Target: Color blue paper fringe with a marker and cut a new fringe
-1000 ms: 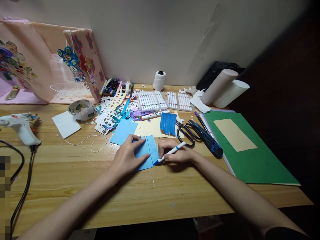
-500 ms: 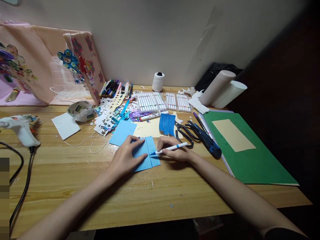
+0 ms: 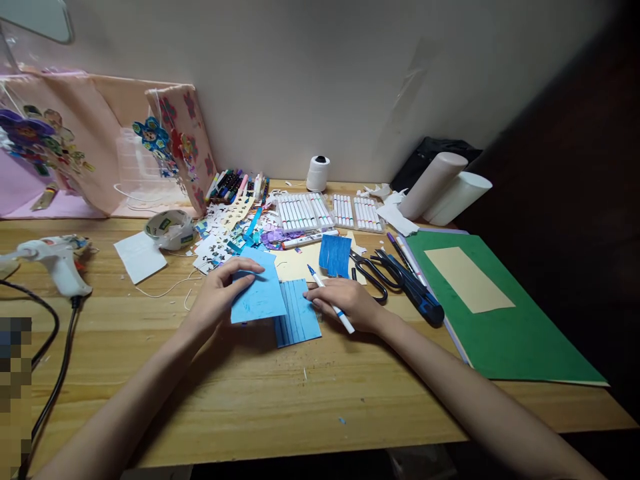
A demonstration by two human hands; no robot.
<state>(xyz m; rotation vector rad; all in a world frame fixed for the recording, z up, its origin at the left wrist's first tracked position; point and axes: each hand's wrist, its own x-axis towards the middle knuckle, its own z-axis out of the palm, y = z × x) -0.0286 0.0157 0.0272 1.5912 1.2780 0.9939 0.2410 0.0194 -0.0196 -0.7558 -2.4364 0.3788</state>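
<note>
Blue paper (image 3: 257, 293) sits lifted in my left hand (image 3: 216, 297), fingers curled over its top edge and thumb beneath, pinching it just above the bench (image 3: 210, 393). Partly under it lies a second blue sheet (image 3: 299, 321) ruled with dark lines, flat on the wood. My right hand (image 3: 347, 303) rests beside that sheet, fingers closed around a white marker (image 3: 330, 300) whose blue tip points away from me. Black scissors (image 3: 373, 273) lie just beyond my right hand, near a green folder (image 3: 505, 333).
</note>
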